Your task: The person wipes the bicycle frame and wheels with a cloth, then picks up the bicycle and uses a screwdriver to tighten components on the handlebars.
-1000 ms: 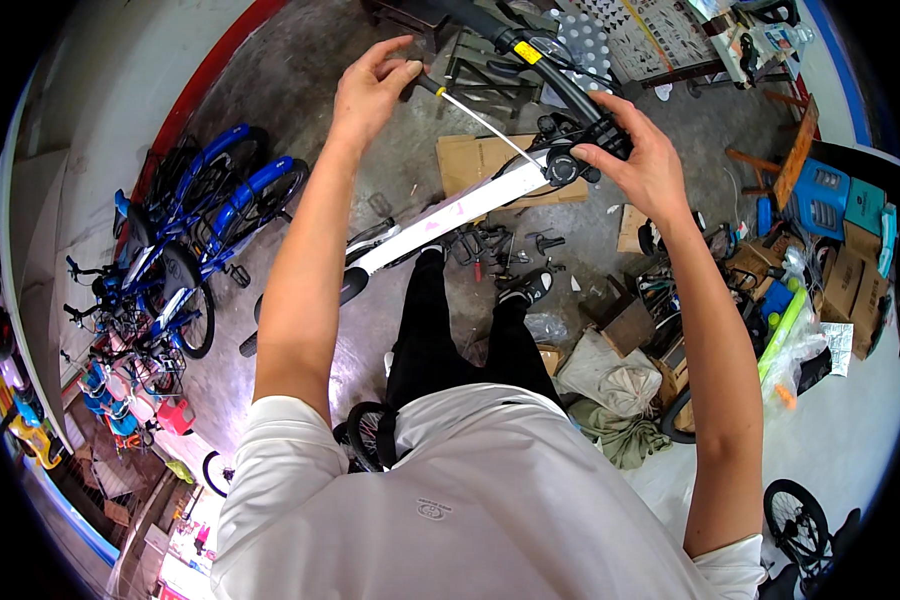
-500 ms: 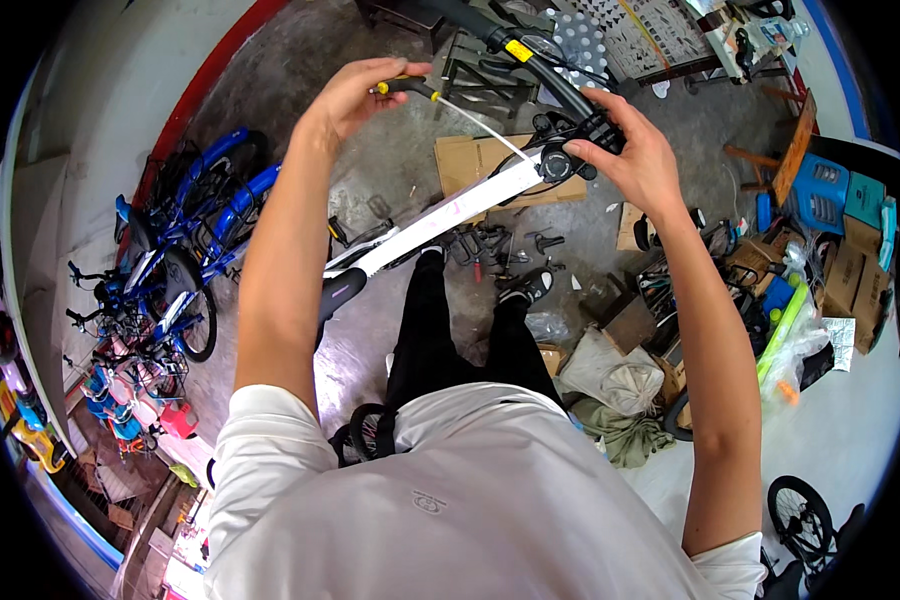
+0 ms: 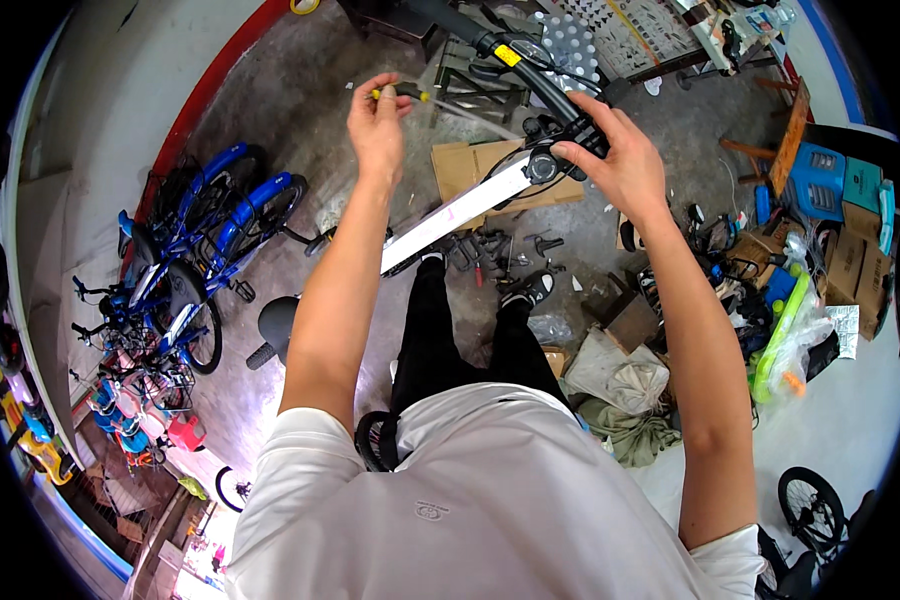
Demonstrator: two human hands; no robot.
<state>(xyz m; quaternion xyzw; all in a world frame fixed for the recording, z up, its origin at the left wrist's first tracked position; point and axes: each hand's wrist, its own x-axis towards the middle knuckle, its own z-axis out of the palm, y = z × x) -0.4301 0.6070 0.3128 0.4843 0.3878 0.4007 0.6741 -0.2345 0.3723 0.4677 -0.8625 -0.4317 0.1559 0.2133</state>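
My left hand (image 3: 378, 130) pinches the black and yellow handle of a screwdriver (image 3: 413, 92). The screwdriver's long shaft slants down to the right, its tip by the front end of a white bicycle frame (image 3: 460, 215); whether it touches is unclear. On the right, my right hand (image 3: 625, 160) is closed around the black handlebar stem (image 3: 582, 135), its thumb near the round black joint (image 3: 543, 167). A black handlebar (image 3: 540, 75) with a yellow label rises away from the stem. Beyond my left forearm, a dark saddle (image 3: 276, 325) shows partly.
Flattened cardboard (image 3: 460, 170) lies under the frame's front. Tools and metal parts (image 3: 490, 255) are scattered by my feet. Blue bicycles (image 3: 195, 245) crowd the left. Boxes (image 3: 855, 270), a blue stool (image 3: 818, 185) and sacks (image 3: 620, 380) fill the right.
My left hand has dropped and moved slightly right, its fingers now curled round the screwdriver handle. The screwdriver lies flatter, its tip higher. My left forearm has swung right, uncovering the saddle.
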